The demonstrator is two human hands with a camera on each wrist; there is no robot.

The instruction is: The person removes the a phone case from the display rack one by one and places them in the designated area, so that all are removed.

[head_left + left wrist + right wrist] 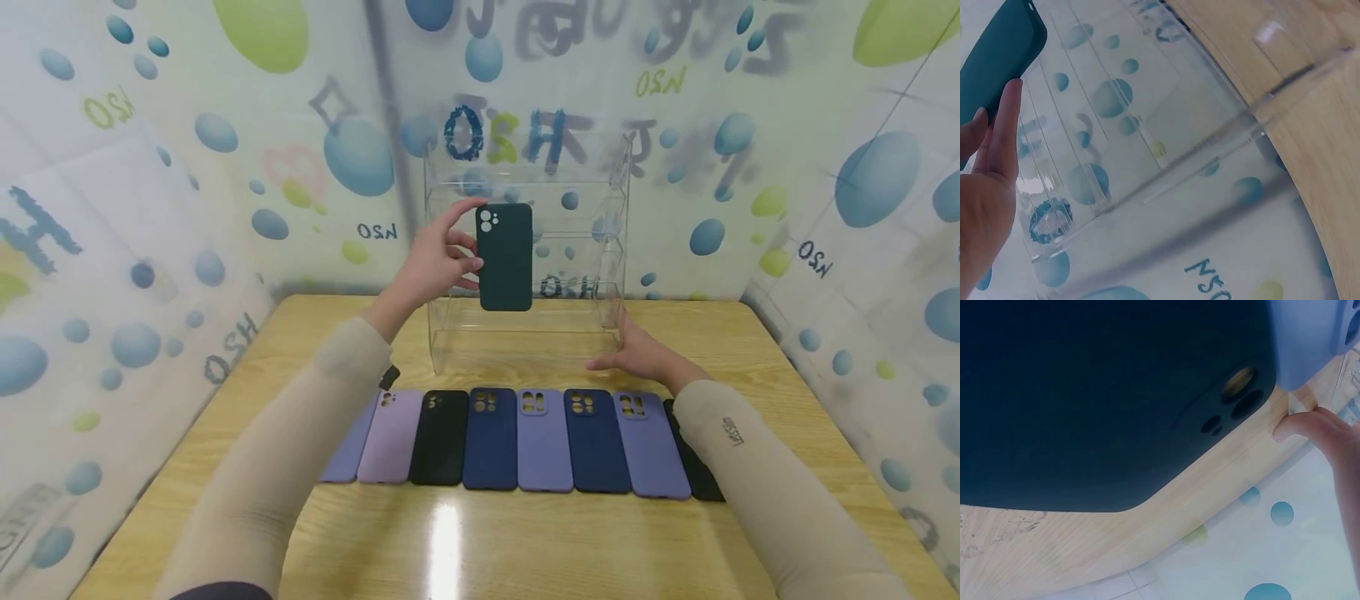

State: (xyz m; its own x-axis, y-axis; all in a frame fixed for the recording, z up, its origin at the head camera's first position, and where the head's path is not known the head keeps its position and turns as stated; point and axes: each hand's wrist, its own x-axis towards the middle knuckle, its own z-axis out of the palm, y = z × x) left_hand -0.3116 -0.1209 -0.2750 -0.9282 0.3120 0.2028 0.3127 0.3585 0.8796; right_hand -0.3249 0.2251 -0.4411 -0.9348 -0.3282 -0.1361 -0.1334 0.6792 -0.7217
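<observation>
**Dark Green Phone Case Held at Clear Acrylic Rack**

A wooden desk (787, 367) stood within walls covered in a bubble-patterned sheet (135, 250). At the far centre of the desk stood a clear acrylic rack (525, 333) with tiered shelves, open toward the person. The left wrist view showed the rack's transparent panels (1166, 162) at close range, with the desk surface beyond them.

Along the near side of the rack lay a row of phone cases (525, 437), side by side and touching, backs up with camera cut-outs toward the rack. The row ran in lilac, black, navy and periwinkle tones; its two end cases were partly hidden by the sleeved forearms. The right wrist view showed a navy case (1116, 400) filling most of the frame, with a periwinkle case (1316, 337) just beside it.

The left hand (435, 262) was raised in front of the rack's upper shelves. Its thumb and fingers pinched the left edge of a dark green phone case (506, 257), held upright with the camera cut-out at the top left, clear of the desk.

The right hand (637, 354) rested on the desk at the rack's lower right corner, fingers extended and relaxed, touching the rack's base and holding nothing.
</observation>
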